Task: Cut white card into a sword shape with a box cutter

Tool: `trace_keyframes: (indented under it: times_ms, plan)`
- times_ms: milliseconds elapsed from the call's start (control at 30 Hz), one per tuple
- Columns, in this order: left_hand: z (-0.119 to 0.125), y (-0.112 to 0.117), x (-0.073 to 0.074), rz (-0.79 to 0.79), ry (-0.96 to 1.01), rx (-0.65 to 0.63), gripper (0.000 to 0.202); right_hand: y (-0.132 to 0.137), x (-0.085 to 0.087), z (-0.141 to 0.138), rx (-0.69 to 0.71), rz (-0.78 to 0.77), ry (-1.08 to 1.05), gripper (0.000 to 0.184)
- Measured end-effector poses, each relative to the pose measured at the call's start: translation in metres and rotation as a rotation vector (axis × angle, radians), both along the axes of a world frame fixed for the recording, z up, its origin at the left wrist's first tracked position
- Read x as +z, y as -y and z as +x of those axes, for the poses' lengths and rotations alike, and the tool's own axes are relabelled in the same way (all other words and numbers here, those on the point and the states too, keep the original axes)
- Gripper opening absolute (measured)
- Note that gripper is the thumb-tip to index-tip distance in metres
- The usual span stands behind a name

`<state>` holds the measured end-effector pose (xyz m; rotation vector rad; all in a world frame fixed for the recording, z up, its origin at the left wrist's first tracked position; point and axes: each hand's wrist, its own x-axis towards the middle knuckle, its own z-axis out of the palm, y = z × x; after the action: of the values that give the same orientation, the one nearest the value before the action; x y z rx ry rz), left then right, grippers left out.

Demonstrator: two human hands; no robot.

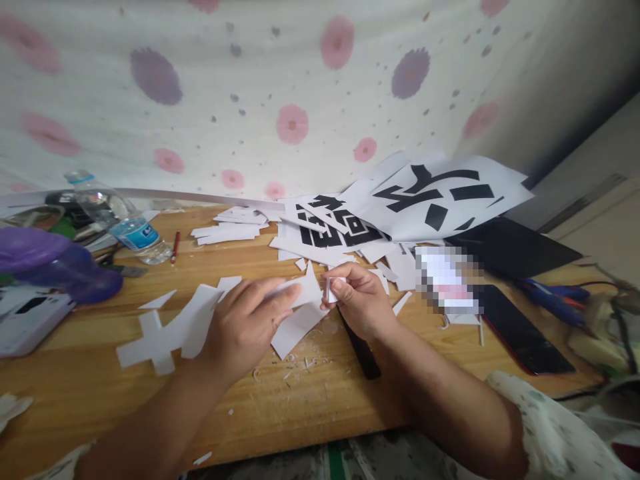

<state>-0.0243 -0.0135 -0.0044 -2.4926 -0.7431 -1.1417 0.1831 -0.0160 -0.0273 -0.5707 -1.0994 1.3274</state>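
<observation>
My left hand (pixel 245 320) is closed around a white cut-out piece (pixel 307 288) with a pointed upper tip. Just right of it, my right hand (pixel 363 297) pinches a small white piece (pixel 330 291) between thumb and fingers. Beneath the hands, a white four-sided sheet piece (pixel 299 328) lies on the wooden table (pixel 200 407). A long dark flat strip (pixel 363 350) runs out from under my right hand; its kind is unclear. Left of my left hand lie a white cross-shaped cut-out (pixel 153 341) and a curved white piece (pixel 199 320).
Sheets with black printed characters (pixel 435 197) and white scraps (pixel 233 223) lie at the back. On the left are a water bottle (pixel 140 237), a red pen (pixel 175 247) and a purple object (pixel 65 263). A black phone (pixel 530 330) and blue glue gun (pixel 553 300) lie right.
</observation>
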Motion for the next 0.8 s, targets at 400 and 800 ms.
trace_keyframes:
  times_ms: [400,800]
  plan:
    - [-0.002,-0.007,-0.001,0.049,-0.076,-0.023,0.025,-0.008,0.009,0.018,-0.19,0.135,0.571,0.039]
    - [0.013,0.002,-0.015,-0.197,0.048,-0.035,0.023,-0.009,0.001,0.009,0.04,-0.306,0.49,0.044]
